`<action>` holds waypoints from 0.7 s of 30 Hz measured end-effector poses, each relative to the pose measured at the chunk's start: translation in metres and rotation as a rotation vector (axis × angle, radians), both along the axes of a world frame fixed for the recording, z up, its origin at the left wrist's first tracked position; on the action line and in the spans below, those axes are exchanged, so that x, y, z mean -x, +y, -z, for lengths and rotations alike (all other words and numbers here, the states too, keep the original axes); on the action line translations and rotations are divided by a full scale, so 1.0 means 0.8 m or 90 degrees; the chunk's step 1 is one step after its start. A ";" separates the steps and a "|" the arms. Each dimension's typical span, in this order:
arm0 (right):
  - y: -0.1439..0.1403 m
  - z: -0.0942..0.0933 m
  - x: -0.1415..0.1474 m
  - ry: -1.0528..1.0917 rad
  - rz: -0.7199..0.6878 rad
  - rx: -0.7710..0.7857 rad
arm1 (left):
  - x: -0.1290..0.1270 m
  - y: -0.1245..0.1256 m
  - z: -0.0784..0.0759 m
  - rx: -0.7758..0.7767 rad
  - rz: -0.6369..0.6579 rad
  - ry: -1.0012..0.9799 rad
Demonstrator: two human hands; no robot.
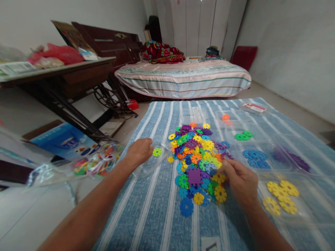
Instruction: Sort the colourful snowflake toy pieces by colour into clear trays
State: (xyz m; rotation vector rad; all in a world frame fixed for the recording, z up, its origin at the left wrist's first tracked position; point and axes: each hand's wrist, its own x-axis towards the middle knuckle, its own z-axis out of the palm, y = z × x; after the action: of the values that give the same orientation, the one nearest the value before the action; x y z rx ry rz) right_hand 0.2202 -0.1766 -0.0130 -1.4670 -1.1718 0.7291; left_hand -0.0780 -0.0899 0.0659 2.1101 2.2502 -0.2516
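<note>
- pile of notched plastic discs (196,157): mid-cloth, between the hands, on the blue striped cloth (159,122). mixed colours, pieces overlapping, some on edge or tilted.
- purple square plate (195,177) sits on top near the front of the pile; blue disc (186,207) lies at its near end.
- handling, my read: very light, thin, stiff with slight flex. smooth faces probably slide over each other; notches may snag neighbours. low breakage risk.
- where to take hold: opposite rim points, thumb and index, notches for purchase. overlapped pieces give a raised edge; flat ones on cloth likely need a nail under the rim.
- right hand (242,179): at the pile's right edge, thumb and index close together, fingertips at the discs. can't tell if one is pinched.
- left hand (141,150): fingers curled in, at a clear plastic container (146,169) left of the pile. green disc (157,152) just beside the fingertips. can't tell whether the fingers grip the container, that disc or nothing.
- clear trays to the right hold yellow discs (281,195), blue discs (255,159), green discs (243,135), purple pieces (298,160) and one orange disc (225,117).
</note>
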 end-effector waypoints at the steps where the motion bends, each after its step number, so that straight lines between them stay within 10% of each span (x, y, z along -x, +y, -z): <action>1: 0.001 0.000 0.000 0.001 0.005 0.000 | -0.005 -0.009 -0.004 -0.035 0.018 0.003; 10: 0.004 0.011 0.001 -0.012 0.014 0.003 | -0.091 -0.103 0.006 -0.014 0.354 -0.269; 21: 0.001 0.007 0.005 -0.130 -0.015 -0.065 | -0.123 -0.119 0.066 -0.081 0.350 -0.287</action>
State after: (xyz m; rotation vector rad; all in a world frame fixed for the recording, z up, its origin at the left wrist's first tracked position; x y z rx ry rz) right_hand 0.2163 -0.1755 -0.0188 -1.4695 -1.3636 0.5355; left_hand 0.0208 -0.1851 0.0129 2.4939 1.4533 0.3304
